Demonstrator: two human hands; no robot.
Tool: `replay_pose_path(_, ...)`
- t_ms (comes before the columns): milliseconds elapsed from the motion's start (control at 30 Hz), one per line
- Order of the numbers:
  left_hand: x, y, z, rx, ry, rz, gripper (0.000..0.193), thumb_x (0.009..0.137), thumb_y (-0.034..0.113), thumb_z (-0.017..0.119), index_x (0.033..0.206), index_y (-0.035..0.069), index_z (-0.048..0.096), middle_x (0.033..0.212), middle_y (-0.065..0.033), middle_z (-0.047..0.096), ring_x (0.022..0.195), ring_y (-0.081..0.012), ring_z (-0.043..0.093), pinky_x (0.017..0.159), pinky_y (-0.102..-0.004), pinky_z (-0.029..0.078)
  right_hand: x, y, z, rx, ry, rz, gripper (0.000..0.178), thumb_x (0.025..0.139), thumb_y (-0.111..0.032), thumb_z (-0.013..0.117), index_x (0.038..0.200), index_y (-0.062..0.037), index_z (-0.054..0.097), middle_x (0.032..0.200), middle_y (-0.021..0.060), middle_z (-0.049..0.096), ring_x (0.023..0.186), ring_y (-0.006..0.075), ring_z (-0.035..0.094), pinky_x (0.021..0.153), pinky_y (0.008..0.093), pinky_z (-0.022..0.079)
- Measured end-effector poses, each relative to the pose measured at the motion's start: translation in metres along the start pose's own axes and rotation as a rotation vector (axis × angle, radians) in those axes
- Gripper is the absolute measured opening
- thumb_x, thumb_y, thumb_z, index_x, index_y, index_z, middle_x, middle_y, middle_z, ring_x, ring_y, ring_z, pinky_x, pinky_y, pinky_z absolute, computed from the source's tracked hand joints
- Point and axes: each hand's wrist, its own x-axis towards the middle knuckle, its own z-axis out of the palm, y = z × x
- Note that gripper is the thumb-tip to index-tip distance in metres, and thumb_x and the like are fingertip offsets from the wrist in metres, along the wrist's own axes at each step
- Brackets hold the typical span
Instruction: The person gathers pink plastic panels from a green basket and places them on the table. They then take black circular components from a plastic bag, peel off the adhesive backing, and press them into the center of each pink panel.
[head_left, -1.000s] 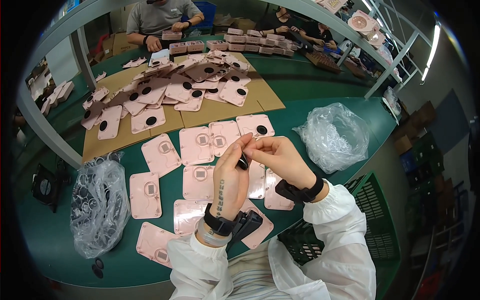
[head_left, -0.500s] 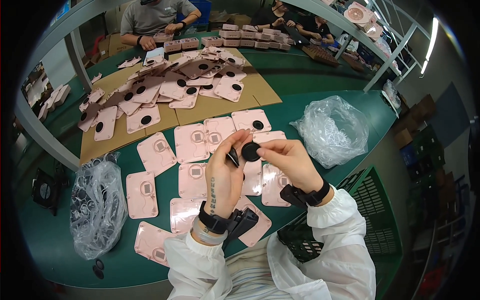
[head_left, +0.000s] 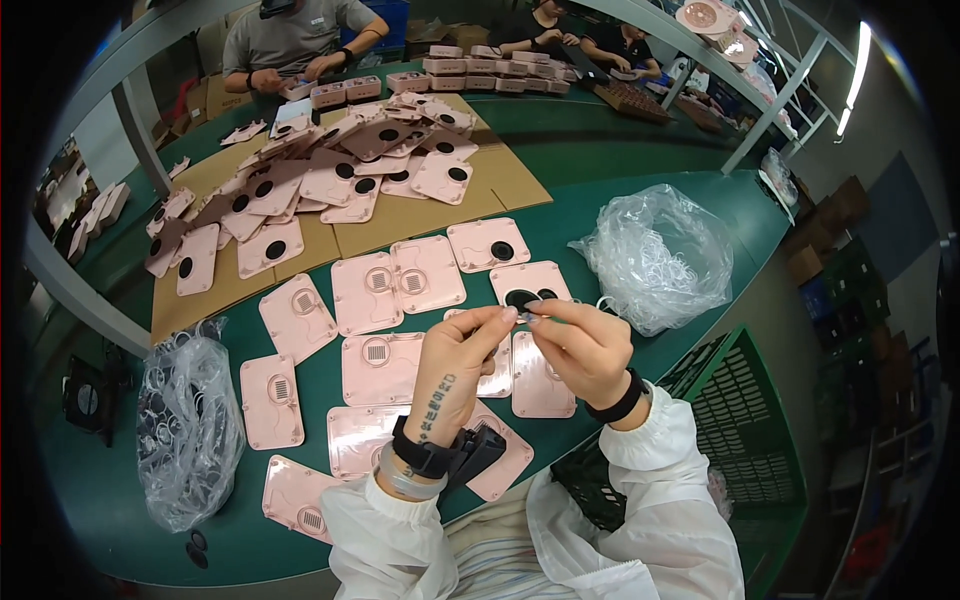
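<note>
My left hand (head_left: 462, 355) is closed, thumb and forefinger pinched together over the pink panels. Against its fingertips, the fingers of my right hand (head_left: 588, 350) are also pinched. A small thin piece (head_left: 524, 317) shows between them, too small to name. Just beyond the fingertips are a round black disc (head_left: 519, 298) and part of a second one, over a pink panel (head_left: 545, 275); whether they are held or lie on it I cannot tell. Near my left wrist lies a glossy pink panel (head_left: 362, 438) with a round grille area partly covered by my arm.
Pink panels with black discs (head_left: 330, 175) are heaped on cardboard (head_left: 505, 190). Clear bags of white rings stand right (head_left: 665, 260) and left (head_left: 190, 430). Loose black discs (head_left: 197, 548) lie near the front edge. A green crate (head_left: 745, 420) is at right. Co-workers sit across.
My hands have come together at the fingertips. The left hand has turned and curled its fingers, and the right has lowered slightly. The whole view has shifted a little.
</note>
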Motion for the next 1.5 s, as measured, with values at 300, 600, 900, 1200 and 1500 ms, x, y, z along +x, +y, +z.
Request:
replay_pose_path(300, 0.005, -0.006, -0.005, 0.436, 0.120, 0.344, 0.018, 0.084, 0.014, 0.068, 0.089, -0.003, 0.064, 0.071, 0.0015, 0.059, 0.058, -0.0032, 0.045, 0.051, -0.0183, 0.035, -0.003, -0.011, 0.003, 0.292, -0.111, 0.501, 0.015, 0.073, 0.002, 0.071, 0.088, 0.0026, 0.068, 0.090, 0.0118, 0.068, 0.068, 0.0135, 0.064, 0.054, 0.0228, 0.049)
replay_pose_path(600, 0.001, 0.001, -0.005, 0.546, -0.029, 0.282, 0.015, 0.085, 0.013, 0.066, 0.089, -0.002, 0.064, 0.071, 0.0040, 0.055, 0.060, -0.0020, 0.044, 0.052, -0.0171, 0.034, -0.009, -0.005, 0.000, 0.590, -0.165, 0.764, 0.014, 0.080, 0.002, 0.065, 0.093, 0.0048, 0.068, 0.092, 0.0118, 0.068, 0.077, 0.0130, 0.062, 0.066, 0.0215, 0.048)
replay_pose_path(900, 0.001, 0.001, -0.005, 0.571, -0.080, 0.295, 0.015, 0.086, 0.011, 0.065, 0.091, -0.003, 0.066, 0.072, 0.0040, 0.057, 0.060, -0.0019, 0.043, 0.052, -0.0171, 0.034, -0.014, 0.000, 0.000, 0.522, -0.135, 0.695, 0.015, 0.079, -0.002, 0.068, 0.094, 0.0013, 0.070, 0.088, 0.0096, 0.070, 0.059, 0.0052, 0.054, 0.051, 0.0175, 0.041)
replay_pose_path(1200, 0.002, -0.002, -0.003, 0.766, -0.057, 0.492, 0.012, 0.083, 0.008, 0.066, 0.088, -0.004, 0.066, 0.070, 0.0017, 0.060, 0.059, -0.0028, 0.045, 0.052, -0.0180, 0.035, -0.015, 0.000, -0.001, 0.445, -0.136, 0.633, 0.014, 0.078, -0.002, 0.069, 0.091, 0.0001, 0.070, 0.086, 0.0086, 0.069, 0.051, 0.0052, 0.045, 0.046, 0.0188, 0.035)
replay_pose_path(1500, 0.001, 0.001, 0.000, 0.868, -0.051, 0.607, 0.010, 0.080, 0.005, 0.066, 0.084, -0.004, 0.065, 0.071, -0.0006, 0.062, 0.060, -0.0044, 0.048, 0.056, -0.0191, 0.040, -0.008, -0.008, -0.005, 0.290, -0.147, 0.506, 0.013, 0.078, -0.001, 0.068, 0.091, 0.0003, 0.069, 0.087, 0.0088, 0.069, 0.057, 0.0105, 0.057, 0.049, 0.0210, 0.044)
